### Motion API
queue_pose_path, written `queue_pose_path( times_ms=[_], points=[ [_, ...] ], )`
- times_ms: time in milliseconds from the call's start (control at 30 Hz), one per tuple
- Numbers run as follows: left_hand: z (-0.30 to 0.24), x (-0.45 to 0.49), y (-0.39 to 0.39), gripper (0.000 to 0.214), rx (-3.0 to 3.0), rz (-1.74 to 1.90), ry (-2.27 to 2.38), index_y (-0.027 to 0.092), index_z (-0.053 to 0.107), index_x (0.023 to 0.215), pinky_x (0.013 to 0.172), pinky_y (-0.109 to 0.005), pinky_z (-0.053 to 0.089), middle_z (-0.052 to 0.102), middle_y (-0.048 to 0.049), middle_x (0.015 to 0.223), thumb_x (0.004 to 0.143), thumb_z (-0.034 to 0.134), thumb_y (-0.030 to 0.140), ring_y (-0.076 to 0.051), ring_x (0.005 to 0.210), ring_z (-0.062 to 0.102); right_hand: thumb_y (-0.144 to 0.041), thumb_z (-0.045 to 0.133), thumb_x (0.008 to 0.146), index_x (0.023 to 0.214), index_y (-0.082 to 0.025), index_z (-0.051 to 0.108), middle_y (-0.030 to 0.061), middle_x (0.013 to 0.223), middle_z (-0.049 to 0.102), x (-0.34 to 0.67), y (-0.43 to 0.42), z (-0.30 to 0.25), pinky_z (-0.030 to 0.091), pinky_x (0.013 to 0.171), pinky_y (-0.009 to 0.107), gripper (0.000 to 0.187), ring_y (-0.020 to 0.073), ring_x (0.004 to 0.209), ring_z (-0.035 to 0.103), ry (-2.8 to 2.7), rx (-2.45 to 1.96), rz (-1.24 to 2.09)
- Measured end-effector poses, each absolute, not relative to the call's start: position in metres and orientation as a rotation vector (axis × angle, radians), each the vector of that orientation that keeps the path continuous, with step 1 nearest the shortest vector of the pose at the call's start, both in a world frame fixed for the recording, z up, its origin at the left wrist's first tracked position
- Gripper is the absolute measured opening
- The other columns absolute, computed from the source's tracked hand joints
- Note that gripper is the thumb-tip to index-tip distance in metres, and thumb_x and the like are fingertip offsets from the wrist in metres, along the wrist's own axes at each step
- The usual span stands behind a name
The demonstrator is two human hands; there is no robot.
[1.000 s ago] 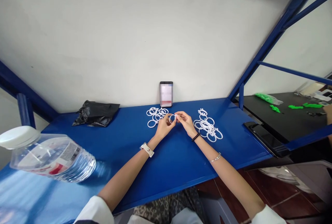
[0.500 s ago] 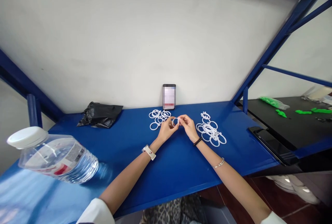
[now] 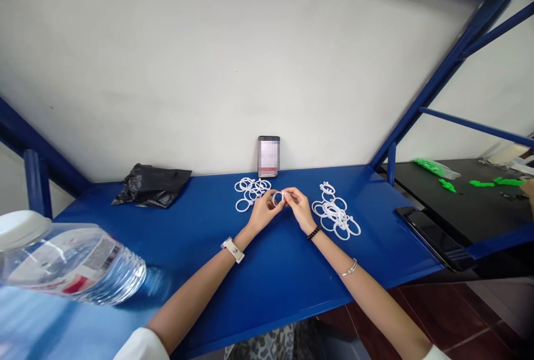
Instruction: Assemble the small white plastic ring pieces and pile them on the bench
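Observation:
My left hand (image 3: pixel 262 212) and my right hand (image 3: pixel 298 206) meet over the middle of the blue table (image 3: pixel 208 260). Together they pinch one small white plastic ring (image 3: pixel 277 197) between the fingertips. A pile of white rings (image 3: pixel 250 191) lies just behind my left hand. A second, larger pile of white rings (image 3: pixel 336 213) lies to the right of my right hand. A white watch is on my left wrist, and a dark bead bracelet and a thin bangle are on my right arm.
A phone (image 3: pixel 268 156) leans upright against the white wall. A crumpled black bag (image 3: pixel 151 184) lies at the back left. A large water bottle (image 3: pixel 67 262) stands near the left. A dark tray (image 3: pixel 434 235) and green parts (image 3: pixel 436 168) are on the right bench.
Both hands stay together on the same ring, the fingers shifting only slightly. The view has shifted a little as my head moved.

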State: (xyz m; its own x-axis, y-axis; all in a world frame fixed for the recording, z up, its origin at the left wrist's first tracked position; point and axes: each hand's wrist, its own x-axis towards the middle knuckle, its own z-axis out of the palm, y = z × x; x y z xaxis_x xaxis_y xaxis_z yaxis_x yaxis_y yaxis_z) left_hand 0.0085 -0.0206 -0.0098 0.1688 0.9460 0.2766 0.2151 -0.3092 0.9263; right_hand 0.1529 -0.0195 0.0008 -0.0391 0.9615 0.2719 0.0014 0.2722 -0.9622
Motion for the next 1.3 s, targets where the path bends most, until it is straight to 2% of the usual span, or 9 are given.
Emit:
queue_pose_path(
  times_ms=[200, 367, 767, 1300],
  points=[
    [-0.0107, 0.0086, -0.0193, 0.042, 1.652, 1.186, 1.109, 0.015, 0.057, 0.107, 0.051, -0.022, 0.044, 0.055, 0.0046, 0.058, 0.079, 0.062, 0.046, -0.012, 0.051, 0.057, -0.052, 0.065, 0.080, 0.095, -0.023, 0.066, 0.0039, 0.082, 0.067, 0.1508, -0.0224, 0.0014, 0.052, 0.070, 0.031, 0.033, 0.0188, 0.074, 0.063, -1.331, -0.988, 1.079],
    [-0.0095, 0.0090, -0.0198, 0.041, 1.676, 1.176, 1.140, 0.015, 0.057, 0.106, 0.052, -0.023, 0.045, 0.055, 0.0043, 0.058, 0.081, 0.060, 0.046, -0.012, 0.051, 0.057, -0.052, 0.065, 0.081, 0.097, -0.023, 0.062, 0.0026, 0.077, 0.066, 0.1497, -0.0230, 0.0008, 0.052, 0.070, 0.032, 0.034, 0.0190, 0.072, 0.063, -1.332, -0.988, 1.086],
    [-0.0059, 0.0087, -0.0219, 0.036, 1.649, 1.171, 1.133, 0.016, 0.058, 0.099, 0.050, -0.022, 0.043, 0.055, 0.0045, 0.056, 0.078, 0.063, 0.045, -0.011, 0.049, 0.056, -0.051, 0.068, 0.079, 0.086, -0.023, 0.062, 0.0020, 0.076, 0.064, 0.1518, -0.0212, -0.0023, 0.051, 0.069, 0.032, 0.030, 0.0176, 0.068, 0.060, -1.316, -0.997, 1.064],
    [-0.0063, 0.0087, -0.0215, 0.040, 1.645, 1.175, 1.132, 0.016, 0.059, 0.101, 0.051, -0.023, 0.043, 0.055, 0.0044, 0.057, 0.078, 0.062, 0.049, -0.012, 0.050, 0.056, -0.052, 0.069, 0.077, 0.089, -0.023, 0.064, 0.0009, 0.071, 0.064, 0.1497, -0.0236, 0.0023, 0.051, 0.067, 0.031, 0.032, 0.0172, 0.067, 0.060, -1.264, -1.000, 1.134]
  ],
)
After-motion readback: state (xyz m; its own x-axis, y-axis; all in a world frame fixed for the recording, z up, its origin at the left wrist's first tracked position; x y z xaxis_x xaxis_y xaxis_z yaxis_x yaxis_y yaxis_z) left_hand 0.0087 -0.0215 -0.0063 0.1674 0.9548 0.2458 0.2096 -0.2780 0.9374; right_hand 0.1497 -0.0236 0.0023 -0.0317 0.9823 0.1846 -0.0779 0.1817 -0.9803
